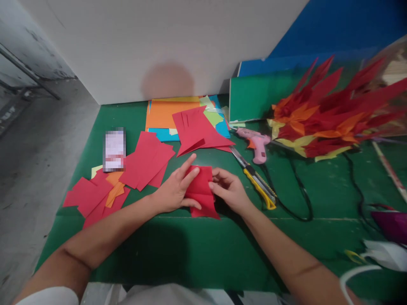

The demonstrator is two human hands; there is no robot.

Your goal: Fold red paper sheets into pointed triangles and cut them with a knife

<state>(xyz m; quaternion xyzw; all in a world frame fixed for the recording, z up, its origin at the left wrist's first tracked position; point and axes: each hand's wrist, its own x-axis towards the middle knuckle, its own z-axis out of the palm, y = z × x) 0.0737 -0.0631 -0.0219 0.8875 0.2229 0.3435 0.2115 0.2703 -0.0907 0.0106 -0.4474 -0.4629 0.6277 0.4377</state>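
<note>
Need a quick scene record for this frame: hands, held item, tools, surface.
left hand: pressed flat on red paper
right hand: pinching the red paper's right edge
tools: yellow utility knife, pink glue gun, right of the hands, untouched
nearby: loose red sheets to the left; red-orange paper decoration far right
surface: green table

Thing: red paper (203, 192)
Look: plain red sheet, folded over, sharp creases
Pose: lying almost flat, one corner pointing toward the front edge
Place: mid-worktop (190, 254), nearer the front edge
</note>
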